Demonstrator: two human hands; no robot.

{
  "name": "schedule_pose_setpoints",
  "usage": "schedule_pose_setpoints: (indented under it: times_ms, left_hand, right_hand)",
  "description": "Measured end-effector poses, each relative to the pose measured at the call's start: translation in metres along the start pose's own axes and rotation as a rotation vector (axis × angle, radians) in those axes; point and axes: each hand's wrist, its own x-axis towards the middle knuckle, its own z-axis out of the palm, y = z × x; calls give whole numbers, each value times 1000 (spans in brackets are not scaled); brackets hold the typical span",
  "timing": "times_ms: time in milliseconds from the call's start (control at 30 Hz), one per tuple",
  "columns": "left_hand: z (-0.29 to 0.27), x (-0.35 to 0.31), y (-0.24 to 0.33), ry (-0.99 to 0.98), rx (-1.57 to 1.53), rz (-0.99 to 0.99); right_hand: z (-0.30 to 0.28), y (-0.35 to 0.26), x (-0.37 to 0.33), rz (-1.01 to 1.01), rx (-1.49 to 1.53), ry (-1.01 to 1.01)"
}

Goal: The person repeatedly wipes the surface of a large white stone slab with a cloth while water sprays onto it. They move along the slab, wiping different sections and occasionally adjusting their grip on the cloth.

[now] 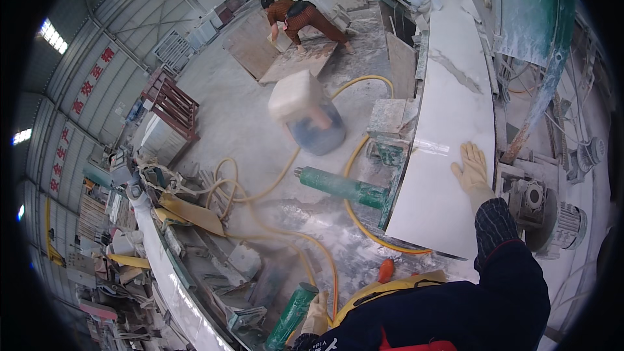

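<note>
In the head view, the right hand (473, 168), in a pale yellow glove, lies palm down with its fingers spread on a long white slab (448, 117). The slab, marked by 1 grey vein near its far end, runs away from the person on the right side, and the hand rests near its right edge. The left hand (316, 314), gloved too, is low in the view at the upper end of 1 green cylinder (292, 318); its fingers are partly hidden, so I cannot tell whether they close on it. A 2nd green cylinder (344, 188) juts leftward from beside the slab. Yellow hose (328, 257) loops across the floor, near a white-and-blue container (315, 127). Right of the slab sits a grey motor (569, 225). Farther off, 1 co-worker (305, 19) bends over a flat panel (299, 64).
</note>
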Motion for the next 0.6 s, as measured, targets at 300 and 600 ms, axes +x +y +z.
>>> schedule_pose_setpoints:
  times_ms: [300,600]
  left_hand:
    - [4,-23,37,-4,37,-22]
    - [-15,-29,3,-13,156,120]
  right_hand:
    - [-3,1,4,-4,5,10]
    - [0,5,9,-35,24,60]
